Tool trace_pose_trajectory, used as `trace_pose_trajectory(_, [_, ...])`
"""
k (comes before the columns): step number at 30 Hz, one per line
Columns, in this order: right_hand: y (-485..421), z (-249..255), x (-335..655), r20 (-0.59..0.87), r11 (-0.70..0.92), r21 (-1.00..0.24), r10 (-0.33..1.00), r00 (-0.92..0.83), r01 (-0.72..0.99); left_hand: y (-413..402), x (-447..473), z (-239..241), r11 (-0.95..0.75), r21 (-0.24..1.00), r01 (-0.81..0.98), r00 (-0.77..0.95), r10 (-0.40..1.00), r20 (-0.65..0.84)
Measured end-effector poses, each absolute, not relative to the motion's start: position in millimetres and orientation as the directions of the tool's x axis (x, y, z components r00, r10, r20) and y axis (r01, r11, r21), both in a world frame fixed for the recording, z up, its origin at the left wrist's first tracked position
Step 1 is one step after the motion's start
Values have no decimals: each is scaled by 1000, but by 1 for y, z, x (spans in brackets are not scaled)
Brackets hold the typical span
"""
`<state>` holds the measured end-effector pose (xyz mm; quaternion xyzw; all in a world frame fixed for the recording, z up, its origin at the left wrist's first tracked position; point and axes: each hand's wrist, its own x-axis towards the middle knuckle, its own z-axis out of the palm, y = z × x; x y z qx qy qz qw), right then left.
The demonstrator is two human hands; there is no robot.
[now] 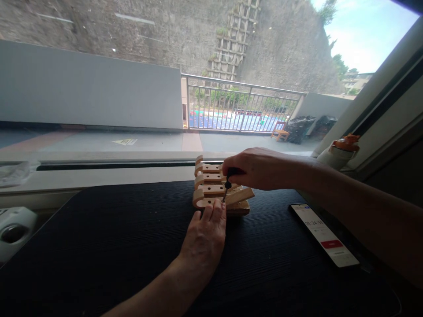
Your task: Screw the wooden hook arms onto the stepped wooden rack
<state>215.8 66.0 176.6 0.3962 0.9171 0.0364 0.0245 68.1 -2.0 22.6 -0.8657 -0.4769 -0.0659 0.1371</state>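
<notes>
My right hand (253,167) is closed around the dark handle of a screwdriver (228,182). The shaft points down, its tip at a hole near the right end of the closest curved wooden piece (200,200). Against this piece's near side my left hand (206,233) presses its fingertips, gripping it beside the tip. Several similar curved pieces with drilled holes stand in a row behind, on a wooden base (243,209). A flat wooden slat (241,197) lies slanted across the right side. The far right of the assembly is partly hidden by my right hand.
The work sits on a black tabletop (132,246) by a large window. To the right lies a phone (325,237) showing a running timer. A white bottle with an orange top (340,152) stands by the window frame. At the left edge is a white object (15,231).
</notes>
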Motion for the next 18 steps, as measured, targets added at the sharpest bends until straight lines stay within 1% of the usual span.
trace_pose_trajectory(8, [66,172,219,1,612,94,789,-614,785,-1,68,23,-514,-166,842,540,807,239])
trace_pose_trajectory(12, [66,175,222,-20,601,106,798,-602,792,0,68,23,-508,-169,844,536,805,256])
trace_pose_trajectory(18, [66,178,219,-39,658,94,752,-658,747,-1,67,22,-515,-192,835,549,793,263])
